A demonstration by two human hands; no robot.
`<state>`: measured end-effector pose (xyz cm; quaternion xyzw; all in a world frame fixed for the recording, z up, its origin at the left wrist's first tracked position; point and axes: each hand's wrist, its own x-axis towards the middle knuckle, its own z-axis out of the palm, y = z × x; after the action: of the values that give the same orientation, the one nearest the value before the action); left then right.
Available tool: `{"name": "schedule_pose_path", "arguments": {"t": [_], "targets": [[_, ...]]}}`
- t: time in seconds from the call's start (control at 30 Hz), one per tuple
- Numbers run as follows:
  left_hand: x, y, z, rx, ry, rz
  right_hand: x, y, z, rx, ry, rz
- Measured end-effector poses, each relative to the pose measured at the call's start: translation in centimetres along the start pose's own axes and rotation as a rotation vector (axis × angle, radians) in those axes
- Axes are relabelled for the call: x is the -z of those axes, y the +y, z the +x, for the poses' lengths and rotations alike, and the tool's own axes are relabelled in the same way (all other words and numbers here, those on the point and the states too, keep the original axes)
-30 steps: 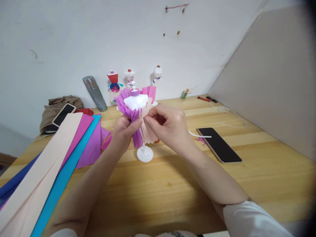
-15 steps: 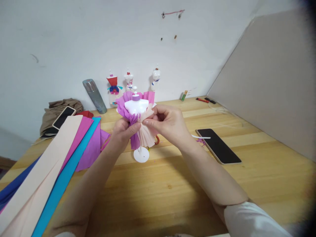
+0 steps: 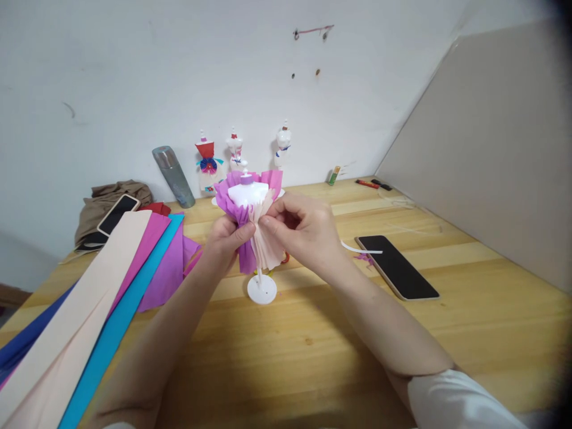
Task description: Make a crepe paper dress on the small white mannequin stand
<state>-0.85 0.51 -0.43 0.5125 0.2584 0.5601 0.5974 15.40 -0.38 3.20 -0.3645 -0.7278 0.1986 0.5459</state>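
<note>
We hold the white form [image 3: 248, 194] in front of us, above the middle of the table [image 3: 308, 369], and its round base [image 3: 262, 290] shows below our hands. We cannot tell whether the base is touching the wood. Our left hand [image 3: 226, 238] is clamped around the waist, with the thumb pressing at the place where the purple paper [image 3: 247, 256] meets the pale paper [image 3: 268, 250]. Our right hand [image 3: 304, 223] has its thumb and forefinger pinched together on the pale paper, just beside the left thumb.

Compared with half a second ago, the pale paper has changed its shape: its upper fold was leaning more toward the right fingers, and now it stands more upright against the chest. The base has swung a little to the right. The left hand keeps almost the same grip.

Around us, the other things stay in their places. The strips [image 3: 89, 310] lie at the left, the flask [image 3: 174, 177] leans on the wall [image 3: 370, 89], and the dressed form [image 3: 206, 158] stands near it. At the right, the white ribbon [image 3: 361, 248] reaches over the edge of the phone [image 3: 397, 267], as it also did earlier.
</note>
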Motion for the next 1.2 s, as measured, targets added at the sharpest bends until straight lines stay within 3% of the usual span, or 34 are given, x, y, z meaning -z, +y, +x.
{"name": "schedule_pose_path", "arguments": {"t": [1.2], "targets": [[0.15, -0.09, 0.12, -0.038, -0.013, 0.045, -0.19, -0.61, -0.32, 0.007, 0.101, -0.079]]}}
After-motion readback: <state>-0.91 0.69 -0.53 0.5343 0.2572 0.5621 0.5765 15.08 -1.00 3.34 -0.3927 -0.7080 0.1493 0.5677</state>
